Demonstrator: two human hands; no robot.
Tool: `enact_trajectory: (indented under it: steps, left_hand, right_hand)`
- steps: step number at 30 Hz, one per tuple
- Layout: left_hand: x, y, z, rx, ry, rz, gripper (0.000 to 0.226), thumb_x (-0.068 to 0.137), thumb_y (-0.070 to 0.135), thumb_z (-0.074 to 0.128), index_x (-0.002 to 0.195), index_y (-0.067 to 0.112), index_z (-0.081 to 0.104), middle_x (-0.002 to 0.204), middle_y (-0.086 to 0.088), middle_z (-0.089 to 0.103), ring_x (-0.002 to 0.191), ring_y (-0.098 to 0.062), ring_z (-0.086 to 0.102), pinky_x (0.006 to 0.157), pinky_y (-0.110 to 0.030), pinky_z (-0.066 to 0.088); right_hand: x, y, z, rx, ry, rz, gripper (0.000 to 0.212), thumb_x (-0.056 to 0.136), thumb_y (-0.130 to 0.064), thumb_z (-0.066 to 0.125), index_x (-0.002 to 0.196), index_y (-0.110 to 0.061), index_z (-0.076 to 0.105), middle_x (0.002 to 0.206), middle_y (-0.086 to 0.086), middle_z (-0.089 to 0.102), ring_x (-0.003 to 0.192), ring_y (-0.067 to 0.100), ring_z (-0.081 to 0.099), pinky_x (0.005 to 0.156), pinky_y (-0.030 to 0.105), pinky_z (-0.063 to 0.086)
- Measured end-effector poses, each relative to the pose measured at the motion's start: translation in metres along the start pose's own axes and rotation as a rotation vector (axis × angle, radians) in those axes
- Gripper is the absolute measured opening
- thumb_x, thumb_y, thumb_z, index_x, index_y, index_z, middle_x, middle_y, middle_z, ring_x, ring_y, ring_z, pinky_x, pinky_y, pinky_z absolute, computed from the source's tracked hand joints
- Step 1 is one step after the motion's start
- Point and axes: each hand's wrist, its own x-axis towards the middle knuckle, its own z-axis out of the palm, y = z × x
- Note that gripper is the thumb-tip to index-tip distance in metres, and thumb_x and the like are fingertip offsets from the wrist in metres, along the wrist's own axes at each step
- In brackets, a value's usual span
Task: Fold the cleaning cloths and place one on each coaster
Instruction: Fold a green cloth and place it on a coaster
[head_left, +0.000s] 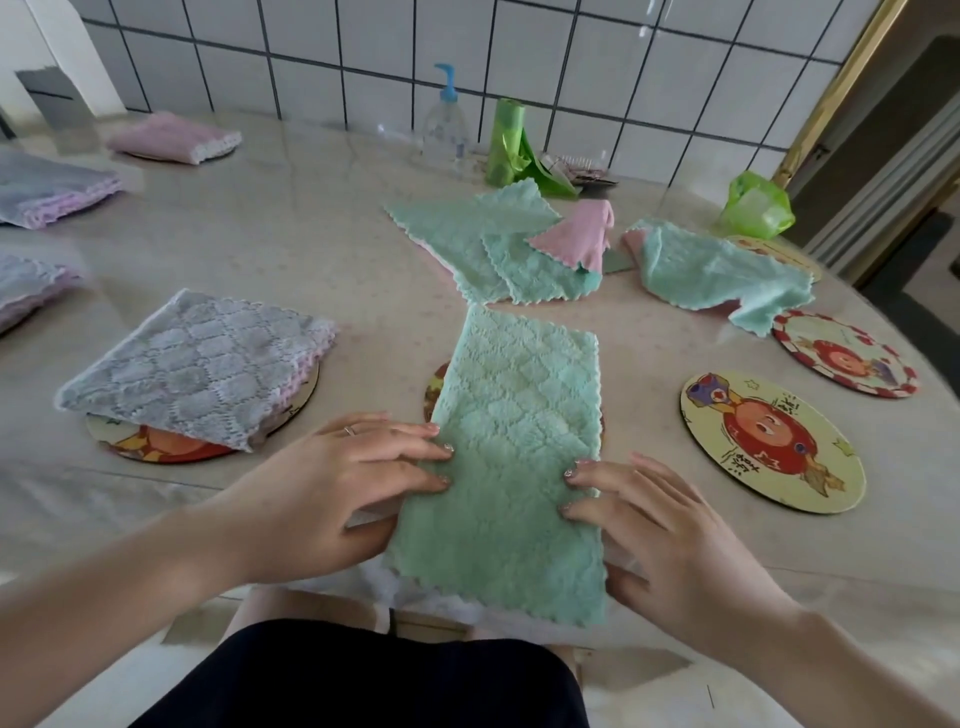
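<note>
A green cleaning cloth (511, 441), folded into a long strip, lies in front of me over a mostly hidden coaster (435, 387); its near end hangs over the table edge. My left hand (332, 478) grips the strip's left edge, fingers on top and thumb underneath. My right hand (660, 525) grips the right edge the same way. A folded grey cloth (197, 364) sits on a coaster (156, 447) at the left. Two bare coasters (769, 441) (844, 356) lie at the right. Unfolded green and pink cloths (498, 244) (717, 270) lie further back.
More folded cloths rest at the far left: pink (174, 137), grey (52, 189) and another (28, 288). A pump bottle (445, 124), a green bag roll (506, 143) and a green plastic bag (758, 205) stand by the tiled wall. The table edge runs near my lap.
</note>
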Motion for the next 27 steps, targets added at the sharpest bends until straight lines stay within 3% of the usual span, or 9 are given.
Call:
enact_trajectory:
  steps: [5, 7, 9, 11, 13, 16, 18, 22, 27]
  left_hand:
    - [0.014, 0.006, -0.011, -0.405, 0.082, -0.198, 0.027, 0.082, 0.035, 0.054, 0.106, 0.033, 0.066, 0.109, 0.016, 0.068, 0.108, -0.002, 0.060, 0.094, -0.026, 0.047]
    - [0.026, 0.006, -0.015, -0.510, 0.112, -0.376, 0.031, 0.079, 0.053, 0.047, 0.101, 0.039, 0.064, 0.093, 0.012, 0.071, 0.087, -0.009, 0.066, 0.081, -0.030, 0.052]
    - [0.044, 0.001, -0.016, -0.545, 0.194, -0.527, 0.037, 0.079, 0.059, 0.048, 0.094, 0.030, 0.066, 0.088, 0.004, 0.071, 0.078, -0.012, 0.066, 0.074, -0.029, 0.052]
    - [0.065, -0.007, -0.013, -0.723, 0.294, -0.641, 0.026, 0.088, 0.044, 0.054, 0.084, 0.022, 0.068, 0.085, 0.006, 0.072, 0.080, -0.005, 0.066, 0.073, -0.019, 0.049]
    - [0.087, -0.012, -0.010, -1.007, 0.329, -0.728, 0.020, 0.092, 0.029, 0.052, 0.088, 0.017, 0.069, 0.089, 0.002, 0.074, 0.089, -0.012, 0.068, 0.082, -0.025, 0.052]
    - [0.109, -0.017, -0.005, -1.223, 0.334, -0.832, 0.022, 0.095, 0.025, 0.049, 0.096, 0.013, 0.067, 0.088, -0.004, 0.073, 0.082, -0.016, 0.070, 0.077, -0.031, 0.055]
    - [0.115, -0.022, 0.000, -1.173, 0.322, -0.843, 0.025, 0.095, 0.029, 0.047, 0.114, 0.017, 0.060, 0.102, -0.002, 0.069, 0.091, -0.013, 0.067, 0.086, -0.035, 0.052]
    - [0.114, -0.024, 0.003, -0.974, 0.231, -0.761, 0.043, 0.093, 0.029, 0.053, 0.133, 0.036, 0.039, 0.108, 0.012, 0.059, 0.101, 0.003, 0.054, 0.092, -0.022, 0.043]
    - [0.118, -0.038, 0.007, -0.846, 0.132, -0.751, 0.056, 0.087, 0.021, 0.062, 0.138, 0.013, 0.041, 0.141, 0.004, 0.044, 0.124, -0.004, 0.041, 0.104, -0.024, 0.034]
  right_hand:
    - [0.019, -0.001, -0.018, 0.402, 0.075, 0.227, 0.019, 0.081, -0.029, 0.057, 0.097, -0.027, 0.066, 0.100, -0.018, 0.065, 0.098, 0.000, 0.060, 0.083, 0.022, 0.048]
    - [0.034, -0.002, -0.025, 0.494, 0.130, 0.343, 0.010, 0.085, -0.039, 0.058, 0.087, -0.035, 0.067, 0.087, -0.019, 0.066, 0.081, -0.003, 0.061, 0.069, 0.013, 0.046]
    - [0.050, 0.007, -0.028, 0.604, 0.133, 0.492, 0.027, 0.083, -0.054, 0.055, 0.070, -0.032, 0.063, 0.063, -0.013, 0.058, 0.058, -0.001, 0.051, 0.055, 0.018, 0.041]
    - [0.069, 0.018, -0.027, 0.781, 0.118, 0.649, 0.046, 0.078, -0.059, 0.051, 0.073, -0.014, 0.060, 0.064, 0.008, 0.058, 0.064, 0.011, 0.053, 0.065, 0.035, 0.049]
    - [0.086, 0.031, -0.023, 1.004, 0.149, 0.841, 0.040, 0.089, -0.043, 0.051, 0.086, -0.006, 0.064, 0.084, 0.024, 0.065, 0.073, 0.019, 0.062, 0.073, 0.042, 0.053]
    - [0.106, 0.047, -0.014, 1.095, 0.146, 0.999, 0.027, 0.095, -0.032, 0.048, 0.088, -0.016, 0.068, 0.093, 0.006, 0.073, 0.085, 0.019, 0.069, 0.078, 0.038, 0.054]
    - [0.114, 0.055, -0.010, 1.033, 0.127, 1.028, 0.027, 0.096, -0.030, 0.046, 0.086, -0.016, 0.067, 0.095, 0.005, 0.072, 0.088, 0.022, 0.067, 0.083, 0.038, 0.052]
    - [0.123, 0.066, -0.009, 1.011, 0.055, 1.121, 0.025, 0.098, -0.027, 0.044, 0.085, -0.016, 0.062, 0.087, 0.003, 0.066, 0.073, 0.019, 0.062, 0.060, 0.028, 0.048]
    - [0.131, 0.074, -0.009, 0.972, -0.036, 1.173, 0.026, 0.098, -0.027, 0.043, 0.086, -0.013, 0.061, 0.072, 0.005, 0.060, 0.056, 0.016, 0.055, 0.043, 0.019, 0.041]
